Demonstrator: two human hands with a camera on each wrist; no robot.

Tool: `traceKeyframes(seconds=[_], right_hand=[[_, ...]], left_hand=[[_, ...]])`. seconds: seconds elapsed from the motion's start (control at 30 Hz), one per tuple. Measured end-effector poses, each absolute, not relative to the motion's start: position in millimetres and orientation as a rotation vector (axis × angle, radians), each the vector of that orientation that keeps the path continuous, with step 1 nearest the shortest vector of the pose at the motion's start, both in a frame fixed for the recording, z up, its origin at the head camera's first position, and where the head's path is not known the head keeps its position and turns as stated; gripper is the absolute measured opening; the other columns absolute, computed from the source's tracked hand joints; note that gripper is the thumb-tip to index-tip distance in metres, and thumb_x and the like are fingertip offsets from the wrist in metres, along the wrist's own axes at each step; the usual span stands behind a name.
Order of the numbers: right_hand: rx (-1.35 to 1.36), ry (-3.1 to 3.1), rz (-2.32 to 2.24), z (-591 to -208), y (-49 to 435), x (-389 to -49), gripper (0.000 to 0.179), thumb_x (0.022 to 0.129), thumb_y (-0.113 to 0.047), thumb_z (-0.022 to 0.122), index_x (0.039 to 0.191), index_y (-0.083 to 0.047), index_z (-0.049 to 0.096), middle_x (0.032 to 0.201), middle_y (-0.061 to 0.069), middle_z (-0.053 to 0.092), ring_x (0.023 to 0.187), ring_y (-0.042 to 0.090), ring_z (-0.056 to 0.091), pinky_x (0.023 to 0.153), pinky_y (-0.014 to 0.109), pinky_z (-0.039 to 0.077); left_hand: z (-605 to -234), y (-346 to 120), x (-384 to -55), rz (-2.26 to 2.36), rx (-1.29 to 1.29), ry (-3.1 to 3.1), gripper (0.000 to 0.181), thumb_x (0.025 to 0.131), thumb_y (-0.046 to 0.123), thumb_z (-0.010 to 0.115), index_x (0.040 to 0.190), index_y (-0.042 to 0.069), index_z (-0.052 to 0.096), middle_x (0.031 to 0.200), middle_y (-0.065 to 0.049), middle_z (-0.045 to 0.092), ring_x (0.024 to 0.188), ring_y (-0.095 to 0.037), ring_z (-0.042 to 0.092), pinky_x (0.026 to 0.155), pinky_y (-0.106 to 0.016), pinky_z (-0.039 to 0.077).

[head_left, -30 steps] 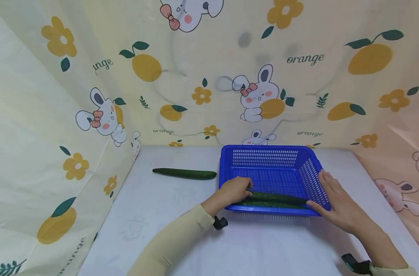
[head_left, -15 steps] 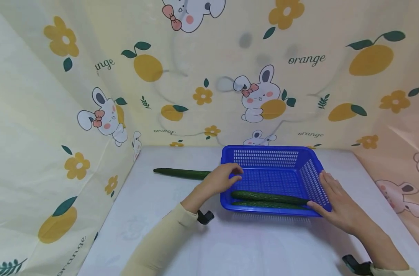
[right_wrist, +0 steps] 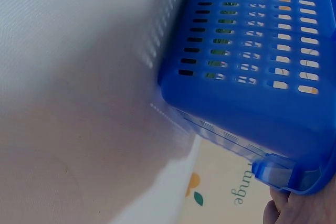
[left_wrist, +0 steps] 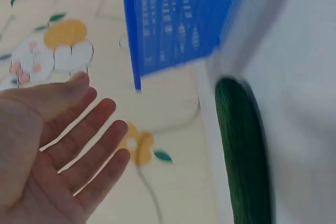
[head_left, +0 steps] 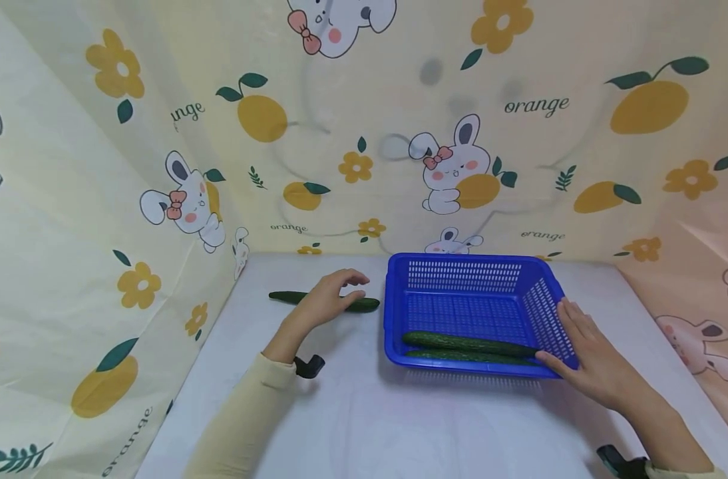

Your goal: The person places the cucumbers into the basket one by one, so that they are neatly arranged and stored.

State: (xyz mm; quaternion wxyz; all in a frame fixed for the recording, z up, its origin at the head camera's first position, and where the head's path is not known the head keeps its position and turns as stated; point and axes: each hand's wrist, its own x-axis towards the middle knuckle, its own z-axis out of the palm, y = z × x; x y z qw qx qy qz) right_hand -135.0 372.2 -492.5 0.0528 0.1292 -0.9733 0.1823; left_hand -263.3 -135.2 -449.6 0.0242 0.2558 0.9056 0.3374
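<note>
My left hand [head_left: 322,303] is over a dark green cucumber [head_left: 364,305] lying on the table left of the basket. Its fingers are spread and relaxed with nothing between them; the left wrist view shows the palm [left_wrist: 58,145] apart from the cucumber [left_wrist: 244,150]. Two more cucumbers [head_left: 468,343] lie side by side along the near wall inside the blue plastic basket [head_left: 394,266]. My right hand [head_left: 597,359] rests against the basket's right side, fingers straight along the rim and thumb at the near right corner. In the right wrist view only a few fingers [right_wrist: 278,208] show below the rim.
A white-covered table [head_left: 352,426] carries everything, its far edge meeting a cream backdrop [head_left: 340,86] with rabbits and oranges. The basket's perforated walls [right_wrist: 241,40] rise just right of the loose cucumber.
My left hand has let go of a cucumber inside the basket, lifted out and moved left over the loose one. My right hand has stayed on the basket.
</note>
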Motion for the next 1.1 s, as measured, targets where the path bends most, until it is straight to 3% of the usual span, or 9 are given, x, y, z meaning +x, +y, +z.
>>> traceKeyframes(seconds=[0.17,0.8,1.1], right_hand=[[0.394,-2.952,0.563,-493,373,-134,0.110,0.101,-0.052,0.068,0.170,0.000,0.001,0.175,0.032,0.005,0.163,0.048,-0.004,0.127,0.055,-0.012],[0.381,-2.971,0.563,-490,371,-136,0.110,0.101,-0.054,0.069,0.171,-0.001,0.001,0.176,0.030,0.004,0.163,0.049,-0.002,0.124,0.076,0.006],[0.382,-2.979,0.563,-492,372,-133,0.109,0.102,-0.053,0.068,0.170,-0.001,0.000,0.176,0.030,0.002,0.163,0.049,-0.004,0.128,0.064,-0.004]], left_hand=[[-452,-164,-268,1.027,0.771,2.811,0.034,0.106,0.019,0.072,0.138,0.008,0.068,0.138,-0.006,0.070,0.134,-0.028,0.062,0.117,-0.049,0.048],[-498,-255,-297,0.839,0.601,2.875,0.042,0.102,0.013,0.075,0.142,0.002,0.065,0.146,-0.017,0.064,0.140,-0.040,0.055,0.121,-0.056,0.041],[-514,-272,-307,0.742,0.491,2.870,0.046,0.101,0.010,0.077,0.143,0.001,0.063,0.150,-0.022,0.060,0.147,-0.043,0.048,0.125,-0.058,0.035]])
